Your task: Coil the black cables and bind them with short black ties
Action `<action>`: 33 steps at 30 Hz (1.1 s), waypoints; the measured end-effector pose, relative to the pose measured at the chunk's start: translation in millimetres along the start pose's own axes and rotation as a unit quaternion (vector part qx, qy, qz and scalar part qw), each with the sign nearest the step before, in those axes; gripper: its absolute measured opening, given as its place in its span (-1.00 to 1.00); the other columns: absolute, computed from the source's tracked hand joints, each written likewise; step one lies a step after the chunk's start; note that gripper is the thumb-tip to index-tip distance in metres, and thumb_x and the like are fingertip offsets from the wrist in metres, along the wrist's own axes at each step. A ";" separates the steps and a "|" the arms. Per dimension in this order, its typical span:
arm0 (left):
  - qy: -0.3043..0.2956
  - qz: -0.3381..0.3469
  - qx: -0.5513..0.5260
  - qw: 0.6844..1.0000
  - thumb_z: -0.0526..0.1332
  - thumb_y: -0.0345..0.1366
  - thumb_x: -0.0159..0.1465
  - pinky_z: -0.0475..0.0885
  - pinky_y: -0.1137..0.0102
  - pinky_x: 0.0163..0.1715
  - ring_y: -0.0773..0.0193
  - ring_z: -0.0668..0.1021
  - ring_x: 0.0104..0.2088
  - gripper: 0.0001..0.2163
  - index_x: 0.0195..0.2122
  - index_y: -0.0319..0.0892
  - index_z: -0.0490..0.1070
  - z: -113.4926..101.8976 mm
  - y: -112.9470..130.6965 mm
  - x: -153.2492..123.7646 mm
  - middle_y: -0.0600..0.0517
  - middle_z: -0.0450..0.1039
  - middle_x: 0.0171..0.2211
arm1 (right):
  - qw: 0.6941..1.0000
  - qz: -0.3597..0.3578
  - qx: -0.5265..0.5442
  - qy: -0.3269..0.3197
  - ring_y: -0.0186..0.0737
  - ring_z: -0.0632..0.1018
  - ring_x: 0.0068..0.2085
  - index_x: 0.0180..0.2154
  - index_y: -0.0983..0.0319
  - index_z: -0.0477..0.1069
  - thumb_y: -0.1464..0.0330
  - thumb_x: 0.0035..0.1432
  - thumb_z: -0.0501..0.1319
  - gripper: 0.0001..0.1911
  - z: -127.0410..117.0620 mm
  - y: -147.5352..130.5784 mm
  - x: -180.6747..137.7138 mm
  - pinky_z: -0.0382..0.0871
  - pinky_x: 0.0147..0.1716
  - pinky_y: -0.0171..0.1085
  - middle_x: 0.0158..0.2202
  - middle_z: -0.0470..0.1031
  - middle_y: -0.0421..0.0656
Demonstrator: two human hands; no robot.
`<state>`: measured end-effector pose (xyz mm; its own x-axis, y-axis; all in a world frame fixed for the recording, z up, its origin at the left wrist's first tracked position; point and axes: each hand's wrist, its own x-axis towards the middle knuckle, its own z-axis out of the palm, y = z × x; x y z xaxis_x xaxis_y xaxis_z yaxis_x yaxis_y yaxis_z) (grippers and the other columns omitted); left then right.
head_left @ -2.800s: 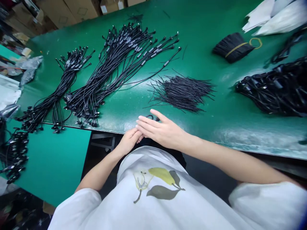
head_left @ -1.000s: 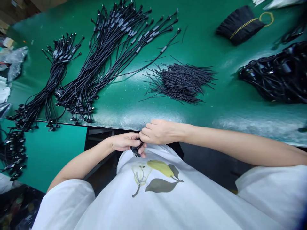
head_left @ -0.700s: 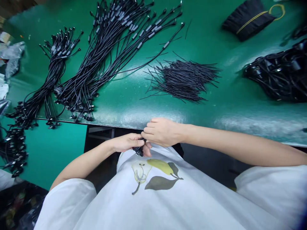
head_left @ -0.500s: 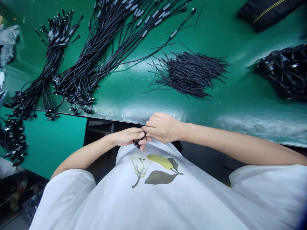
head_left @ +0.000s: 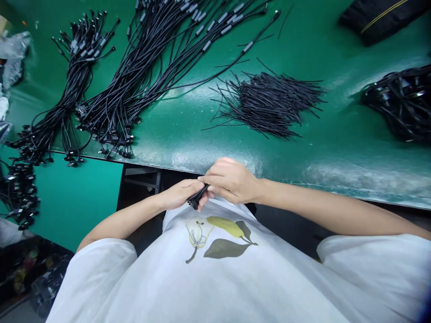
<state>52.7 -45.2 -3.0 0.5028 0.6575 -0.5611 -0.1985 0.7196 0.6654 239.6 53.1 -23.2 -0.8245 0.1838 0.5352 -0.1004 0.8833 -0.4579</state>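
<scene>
Close to my body, just off the table's front edge, my two hands meet over a small black cable bundle (head_left: 197, 198). Its connector end pokes out below my left hand (head_left: 183, 193), whose thumb and fingers are closed around it. My right hand (head_left: 232, 181) has its fingertips pinched on the bundle's upper end, against my left thumb; what lies between those fingertips is mostly hidden. Beyond my hands, a heap of thin black ties (head_left: 279, 105) lies on the green table (head_left: 188, 152).
Long black cables (head_left: 134, 76) with grey sleeves lie at the back left, beside a smaller cable bunch (head_left: 76, 76). Coiled black cables (head_left: 404, 101) sit at the right, below a black pouch (head_left: 380, 18). More connectors (head_left: 22, 193) rest on a lower green surface (head_left: 81, 193) at left.
My right hand has turned a little and its fingers have straightened somewhat. More of the black bundle shows below my left hand. The view has shifted slightly.
</scene>
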 end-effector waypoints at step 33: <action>0.033 0.017 0.180 0.983 -0.02 0.07 0.34 0.19 0.44 -0.50 0.39 0.31 -0.55 -0.58 -0.28 -0.22 0.32 4.4 -2.0 -1.6 0.16 0.14 -0.53 | 0.962 -0.063 -0.163 -0.212 -0.30 0.25 -0.46 -0.36 0.28 0.30 0.33 0.43 -0.15 -0.63 -11.0 -0.4 -5.4 -0.17 -0.54 -0.25 -0.47 0.29 -0.17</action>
<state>56.0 -48.7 -1.3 0.4426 0.7018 -0.5581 0.1029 0.5785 0.8091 250.3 56.5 -18.1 -0.9771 -0.0643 0.2026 -0.0909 0.9880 -0.1247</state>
